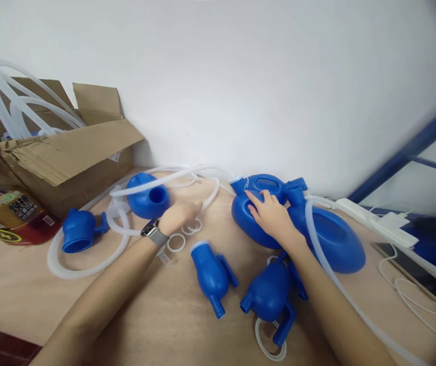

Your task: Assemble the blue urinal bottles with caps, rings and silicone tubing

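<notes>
My left hand (182,217), with a watch on its wrist, is closed at one end of a translucent white hose (211,197); its fingertips are partly hidden. My right hand (272,217) lies with fingers apart on a blue plastic jug (247,223) whose neck has a white rim. Beside it sits another blue jug (338,241). Below my hands lie a small blue spouted piece with a handle (211,274) and a second spouted piece (269,295). White rings (176,243) are near my left wrist.
On the left stand an open cardboard box (88,147) of hoses and a labelled bottle (20,213). A blue jug with a round opening (142,201) and a blue spouted piece (79,231) lie among coiled hose. At right are a power strip (378,221) and a phone (419,274).
</notes>
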`<state>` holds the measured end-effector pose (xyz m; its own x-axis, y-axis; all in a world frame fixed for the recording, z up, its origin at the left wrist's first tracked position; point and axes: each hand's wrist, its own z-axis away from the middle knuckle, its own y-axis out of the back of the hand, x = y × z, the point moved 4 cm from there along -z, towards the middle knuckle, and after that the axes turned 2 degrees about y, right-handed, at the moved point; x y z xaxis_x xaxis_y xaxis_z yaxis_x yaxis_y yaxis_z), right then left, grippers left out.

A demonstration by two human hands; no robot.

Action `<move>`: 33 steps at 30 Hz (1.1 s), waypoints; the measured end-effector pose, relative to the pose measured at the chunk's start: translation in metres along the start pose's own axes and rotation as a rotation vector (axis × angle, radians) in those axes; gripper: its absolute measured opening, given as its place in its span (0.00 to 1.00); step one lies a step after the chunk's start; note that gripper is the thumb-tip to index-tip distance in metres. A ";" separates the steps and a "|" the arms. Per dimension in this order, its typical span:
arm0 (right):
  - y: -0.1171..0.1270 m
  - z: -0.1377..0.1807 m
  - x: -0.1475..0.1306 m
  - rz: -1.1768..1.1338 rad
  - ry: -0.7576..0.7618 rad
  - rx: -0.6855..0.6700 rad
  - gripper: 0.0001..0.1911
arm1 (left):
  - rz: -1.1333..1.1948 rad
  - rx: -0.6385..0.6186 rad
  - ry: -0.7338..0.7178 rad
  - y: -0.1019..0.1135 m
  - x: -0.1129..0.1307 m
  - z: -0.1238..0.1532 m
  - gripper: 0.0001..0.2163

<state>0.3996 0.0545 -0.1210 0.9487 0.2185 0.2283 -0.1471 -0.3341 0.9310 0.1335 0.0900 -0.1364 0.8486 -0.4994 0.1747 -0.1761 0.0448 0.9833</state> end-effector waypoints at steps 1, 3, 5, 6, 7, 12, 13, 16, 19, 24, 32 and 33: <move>0.000 0.000 0.001 0.011 -0.011 0.000 0.28 | 0.001 0.006 -0.015 -0.003 0.001 -0.001 0.14; -0.001 0.001 0.003 0.025 -0.027 -0.002 0.28 | 0.003 0.002 -0.036 0.001 0.004 0.000 0.18; -0.001 0.001 0.004 0.032 -0.048 -0.009 0.29 | 0.004 -0.007 -0.038 0.012 0.006 0.004 0.20; -0.001 0.001 0.005 0.030 -0.059 -0.016 0.29 | 0.002 -0.012 -0.034 0.019 0.007 0.006 0.21; 0.000 0.002 0.005 0.026 -0.069 -0.022 0.29 | 0.000 -0.016 -0.027 0.026 0.007 0.009 0.22; 0.002 0.001 0.008 0.027 -0.120 -0.029 0.29 | 0.014 -0.130 0.029 0.047 -0.005 0.018 0.22; 0.002 0.001 0.009 0.031 -0.126 -0.029 0.29 | 0.020 -0.151 0.043 0.051 -0.010 0.020 0.22; 0.002 0.001 0.011 0.029 -0.134 -0.031 0.29 | 0.049 -0.109 0.112 0.073 -0.031 0.025 0.26; 0.003 0.001 0.011 0.016 -0.151 -0.044 0.29 | 0.099 -0.001 0.246 0.104 -0.058 0.036 0.27; 0.006 0.001 0.008 0.001 -0.224 -0.126 0.29 | 0.087 0.097 0.455 0.136 -0.094 0.064 0.30; 0.005 0.003 0.003 0.039 -0.218 -0.132 0.29 | 0.102 0.170 0.510 0.124 -0.130 0.066 0.18; 0.004 0.003 0.003 0.041 -0.214 -0.125 0.29 | 0.087 0.217 0.522 0.126 -0.132 0.066 0.18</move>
<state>0.4024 0.0513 -0.1177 0.9769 0.0034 0.2136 -0.2077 -0.2198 0.9532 -0.0330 0.1046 -0.0389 0.9506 -0.0059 0.3103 -0.3080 -0.1400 0.9410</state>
